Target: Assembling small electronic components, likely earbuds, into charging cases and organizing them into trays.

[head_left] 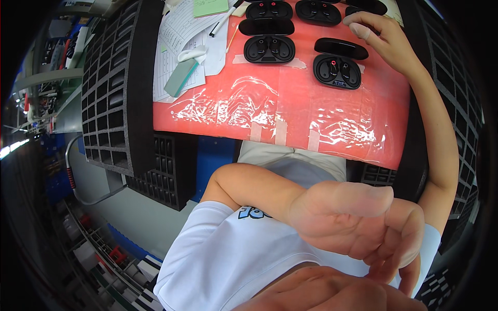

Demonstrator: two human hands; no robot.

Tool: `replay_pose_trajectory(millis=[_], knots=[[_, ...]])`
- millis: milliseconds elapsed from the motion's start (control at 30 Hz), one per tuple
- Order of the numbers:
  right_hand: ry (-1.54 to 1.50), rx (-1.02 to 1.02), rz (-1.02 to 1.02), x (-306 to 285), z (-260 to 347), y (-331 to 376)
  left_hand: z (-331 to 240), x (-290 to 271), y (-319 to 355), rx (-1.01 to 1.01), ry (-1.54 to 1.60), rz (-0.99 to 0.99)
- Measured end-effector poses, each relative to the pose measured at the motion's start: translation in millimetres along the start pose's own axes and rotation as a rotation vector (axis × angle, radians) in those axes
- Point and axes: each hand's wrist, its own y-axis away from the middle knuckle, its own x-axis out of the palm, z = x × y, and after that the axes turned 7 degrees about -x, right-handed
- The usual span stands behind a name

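Note:
My left hand (358,223) is raised close to the camera, above my white T-shirt. Its palm shows, the thumb stands apart and the fingers bend loosely with nothing visible in them. At the far right of the red mat, my right hand (373,39) reaches over the surface, fingers half bent, a pale covering on one fingertip. Nearest to it is a black earbud case (365,7), partly cut off by the frame; contact cannot be made out. An open earbud case (337,71) with two earbuds lies below that hand. Another open case (269,48) sits further left.
The red mat (218,114) has a glossy plastic cover and tape strips. More earbud cases (318,11) line its far edge. Papers (179,46), a pen (222,22) and a grey-green block (181,78) lie at left. Black foam grid trays (106,98) flank the table.

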Motion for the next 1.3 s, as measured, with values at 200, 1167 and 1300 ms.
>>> replay_pose_trajectory(millis=[200,1167,1300], knots=[[-0.027,0.009,-0.001,1,2,-1,11,-11,1,0.008,0.056,0.034],[-0.007,0.071,-0.058,6,-6,-1,11,-14,0,-0.031,0.014,0.013],[-0.018,0.074,-0.055,6,-8,2,7,-13,-1,-0.03,-0.027,0.111]])
